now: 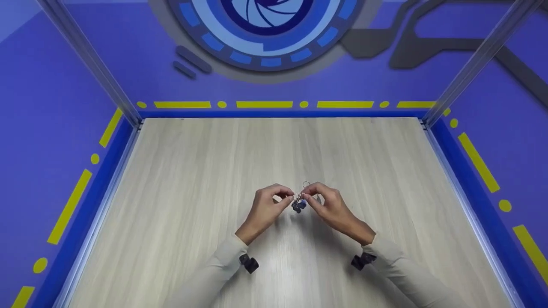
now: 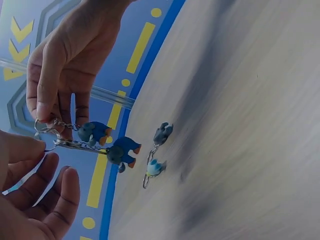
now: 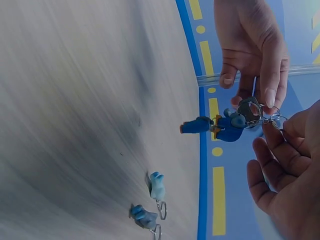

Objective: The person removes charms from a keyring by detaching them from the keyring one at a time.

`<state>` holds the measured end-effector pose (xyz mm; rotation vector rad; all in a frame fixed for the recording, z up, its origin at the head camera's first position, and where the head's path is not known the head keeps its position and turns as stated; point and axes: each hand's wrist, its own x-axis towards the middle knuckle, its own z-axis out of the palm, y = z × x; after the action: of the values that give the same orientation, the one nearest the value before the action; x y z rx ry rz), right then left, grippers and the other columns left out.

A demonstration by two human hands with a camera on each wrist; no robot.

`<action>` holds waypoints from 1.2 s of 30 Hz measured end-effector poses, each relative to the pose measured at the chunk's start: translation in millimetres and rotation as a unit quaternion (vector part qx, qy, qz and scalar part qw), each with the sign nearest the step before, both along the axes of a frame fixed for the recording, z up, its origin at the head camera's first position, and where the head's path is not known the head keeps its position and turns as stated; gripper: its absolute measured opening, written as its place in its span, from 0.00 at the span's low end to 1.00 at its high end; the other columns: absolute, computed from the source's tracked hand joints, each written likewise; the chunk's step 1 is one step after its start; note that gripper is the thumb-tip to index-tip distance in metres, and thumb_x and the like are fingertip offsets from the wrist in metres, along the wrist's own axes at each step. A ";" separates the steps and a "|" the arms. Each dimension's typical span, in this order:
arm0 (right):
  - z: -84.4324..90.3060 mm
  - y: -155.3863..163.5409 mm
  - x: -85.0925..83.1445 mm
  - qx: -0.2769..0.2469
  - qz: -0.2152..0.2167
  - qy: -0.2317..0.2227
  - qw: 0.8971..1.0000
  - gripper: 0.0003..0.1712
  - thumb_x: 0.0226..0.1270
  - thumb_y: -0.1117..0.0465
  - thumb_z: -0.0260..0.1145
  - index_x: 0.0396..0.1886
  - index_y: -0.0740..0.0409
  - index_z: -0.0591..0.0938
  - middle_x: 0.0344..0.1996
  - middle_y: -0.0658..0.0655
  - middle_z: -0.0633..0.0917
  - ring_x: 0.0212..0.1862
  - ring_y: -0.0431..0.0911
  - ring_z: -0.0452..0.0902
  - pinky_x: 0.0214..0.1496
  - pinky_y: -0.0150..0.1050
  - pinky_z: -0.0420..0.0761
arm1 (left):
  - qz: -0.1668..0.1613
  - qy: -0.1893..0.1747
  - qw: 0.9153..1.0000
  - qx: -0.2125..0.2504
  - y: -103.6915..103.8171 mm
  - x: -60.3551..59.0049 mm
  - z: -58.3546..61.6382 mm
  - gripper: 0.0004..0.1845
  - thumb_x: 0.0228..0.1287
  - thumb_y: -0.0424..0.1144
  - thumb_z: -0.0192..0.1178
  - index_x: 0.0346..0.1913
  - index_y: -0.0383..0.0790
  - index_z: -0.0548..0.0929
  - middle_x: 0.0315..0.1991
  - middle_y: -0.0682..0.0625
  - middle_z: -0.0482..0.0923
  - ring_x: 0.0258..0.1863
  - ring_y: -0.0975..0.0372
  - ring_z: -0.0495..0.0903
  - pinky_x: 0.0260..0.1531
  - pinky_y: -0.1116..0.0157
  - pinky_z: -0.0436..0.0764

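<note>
No writing can be read anywhere. Both hands work one bunch of key rings point(image 1: 299, 201) held above the wooden table point(image 1: 192, 179): the left hand point(image 1: 266, 208) pinches the metal rings, the right hand point(image 1: 327, 204) pinches them too — two blue figures point(image 2: 107, 142) dangle below. Two more small figure key rings point(image 2: 157, 155) lie on the table just beneath the bunch.

Two hands meet above the middle of a table point(image 1: 171, 179) — the left hand point(image 1: 265, 209) on the left, the right hand point(image 1: 329, 205) on the right, fingertips nearly touching. Between them hangs a bunch of key rings point(image 1: 299, 201), with two small figures point(image 2: 112, 142) dangling below the rings. On the table beneath — apart from the hands — lie two more small keychain figures point(image 2: 157, 152), one just beside the other.
</note>
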<state>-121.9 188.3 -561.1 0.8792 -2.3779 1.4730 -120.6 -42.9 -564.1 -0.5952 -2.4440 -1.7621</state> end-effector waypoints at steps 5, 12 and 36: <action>-0.8 -3.2 -4.9 0.004 0.009 0.008 1.000 0.05 0.77 0.71 0.71 0.46 0.59 0.87 0.40 0.50 0.92 0.44 0.48 0.90 0.50 0.43 0.86 | -0.008 0.028 0.999 -0.031 -1.9 -3.8 4.5 0.03 0.72 0.28 0.71 0.43 0.38 0.93 0.40 0.50 0.90 0.40 0.64 0.85 0.36 0.68 0.84; -2.5 -5.1 -13.9 0.007 0.033 0.035 0.999 0.09 0.74 0.76 0.72 0.46 0.60 0.85 0.42 0.52 0.91 0.43 0.52 0.90 0.48 0.41 0.87 | -0.014 0.049 0.997 -0.053 -3.4 -9.3 7.4 0.03 0.73 0.30 0.72 0.41 0.41 0.93 0.37 0.54 0.89 0.37 0.66 0.85 0.34 0.66 0.84; -2.7 0.0 -30.1 0.027 0.043 0.058 0.997 0.07 0.75 0.74 0.72 0.46 0.60 0.86 0.44 0.53 0.90 0.47 0.51 0.88 0.52 0.39 0.85 | -0.005 0.018 1.000 -0.005 -5.6 -24.8 8.4 0.03 0.71 0.31 0.75 0.39 0.43 0.96 0.36 0.59 0.91 0.36 0.67 0.86 0.37 0.66 0.84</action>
<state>-152.0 188.3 -563.8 1.0626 -2.3329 1.3528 -145.4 -48.5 -555.8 -0.6370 -2.4313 -1.7280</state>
